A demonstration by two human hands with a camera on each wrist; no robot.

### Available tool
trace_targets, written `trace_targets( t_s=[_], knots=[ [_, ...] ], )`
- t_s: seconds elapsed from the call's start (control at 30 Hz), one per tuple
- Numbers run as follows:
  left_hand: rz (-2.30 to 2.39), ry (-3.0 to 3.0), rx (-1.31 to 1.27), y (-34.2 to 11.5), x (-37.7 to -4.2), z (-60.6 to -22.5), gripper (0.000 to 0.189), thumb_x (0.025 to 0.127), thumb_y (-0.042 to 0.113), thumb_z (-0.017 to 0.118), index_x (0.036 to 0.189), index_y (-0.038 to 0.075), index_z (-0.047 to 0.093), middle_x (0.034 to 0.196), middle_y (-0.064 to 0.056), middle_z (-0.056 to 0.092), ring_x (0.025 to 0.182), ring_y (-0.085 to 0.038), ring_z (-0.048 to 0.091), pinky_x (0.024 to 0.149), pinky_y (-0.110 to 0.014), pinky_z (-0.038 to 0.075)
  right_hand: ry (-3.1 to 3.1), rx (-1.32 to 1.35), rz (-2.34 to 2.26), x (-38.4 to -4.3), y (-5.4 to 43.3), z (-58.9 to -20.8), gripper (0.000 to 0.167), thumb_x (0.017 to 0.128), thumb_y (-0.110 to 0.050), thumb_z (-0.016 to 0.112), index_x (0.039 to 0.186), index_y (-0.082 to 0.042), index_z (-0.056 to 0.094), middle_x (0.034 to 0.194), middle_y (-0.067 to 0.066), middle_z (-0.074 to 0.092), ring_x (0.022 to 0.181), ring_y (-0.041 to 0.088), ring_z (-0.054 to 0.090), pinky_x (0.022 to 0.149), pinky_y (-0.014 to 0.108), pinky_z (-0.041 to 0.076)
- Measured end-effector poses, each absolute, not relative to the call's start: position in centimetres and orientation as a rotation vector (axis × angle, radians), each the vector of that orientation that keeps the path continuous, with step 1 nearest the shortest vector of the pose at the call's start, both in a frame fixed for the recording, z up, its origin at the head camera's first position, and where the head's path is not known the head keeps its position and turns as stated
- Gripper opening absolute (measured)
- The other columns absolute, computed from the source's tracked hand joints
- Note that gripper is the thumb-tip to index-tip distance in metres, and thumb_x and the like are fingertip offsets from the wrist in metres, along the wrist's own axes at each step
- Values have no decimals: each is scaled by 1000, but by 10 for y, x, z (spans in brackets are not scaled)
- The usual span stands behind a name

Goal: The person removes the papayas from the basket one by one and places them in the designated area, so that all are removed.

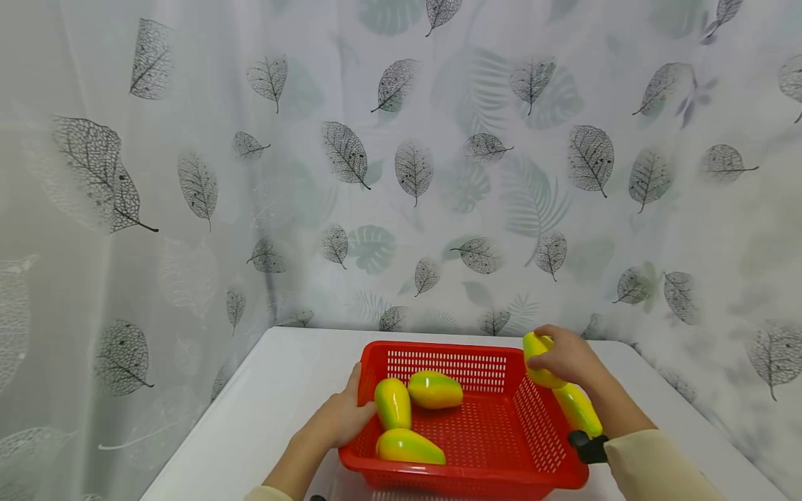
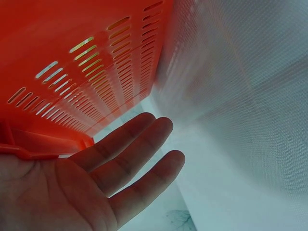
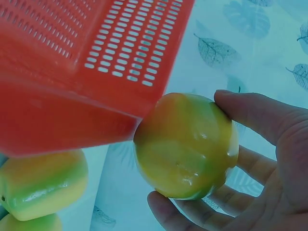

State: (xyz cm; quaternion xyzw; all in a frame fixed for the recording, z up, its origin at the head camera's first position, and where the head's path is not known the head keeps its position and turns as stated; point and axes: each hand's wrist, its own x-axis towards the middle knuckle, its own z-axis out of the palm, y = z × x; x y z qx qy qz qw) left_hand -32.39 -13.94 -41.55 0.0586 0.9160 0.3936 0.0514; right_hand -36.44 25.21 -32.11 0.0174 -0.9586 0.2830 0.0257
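Observation:
My right hand [image 1: 569, 356] holds a yellow-green mango [image 1: 536, 348] above the right rim of a red plastic basket [image 1: 485, 424]. In the right wrist view, thumb and fingers curve around that mango [image 3: 185, 147], which overlaps the basket's corner. My left hand [image 1: 341, 417] is at the basket's left rim, thumb over the edge. Its other fingers [image 2: 139, 149] extend along the outside of the slotted wall in the left wrist view. Inside the basket, on its left side, lie three mangoes: one upright in view [image 1: 393, 405], one behind [image 1: 435, 390] and one in front [image 1: 410, 447].
Another mango [image 1: 578, 410] lies outside the basket on the right, partly behind my right arm; more than one shows there in the right wrist view. The basket stands on a white table [image 1: 250, 410]. A leaf-patterned curtain [image 1: 413, 229] surrounds the table's back and sides.

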Motion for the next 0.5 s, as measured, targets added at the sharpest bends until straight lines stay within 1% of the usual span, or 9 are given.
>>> trace_targets(
  t_s=[0.1,0.3,0.5],
  knots=[
    [1182,2798,171,-139,-324,-416,95,91,28,59,167,8,4,85,-10,66,57,-19,66,59,-37,62,-2958,49,868,-364,255,-321,75,82,-20,77,145,10,47,136,39,52,105,46,60,86,52,62],
    [1181,2802,169,-139,-324,-416,94,92,28,58,167,8,4,84,-10,66,56,-19,67,58,-37,62,-2955,51,855,-364,260,-323,75,83,-21,76,145,10,47,136,39,52,104,45,60,84,51,62],
    [1200,2786,175,-139,-324,-416,95,92,28,59,167,9,3,84,-10,67,57,-20,69,58,-37,63,-2953,28,864,-363,264,-323,76,83,-21,77,145,10,46,136,41,51,106,49,61,83,53,63]
  ],
)
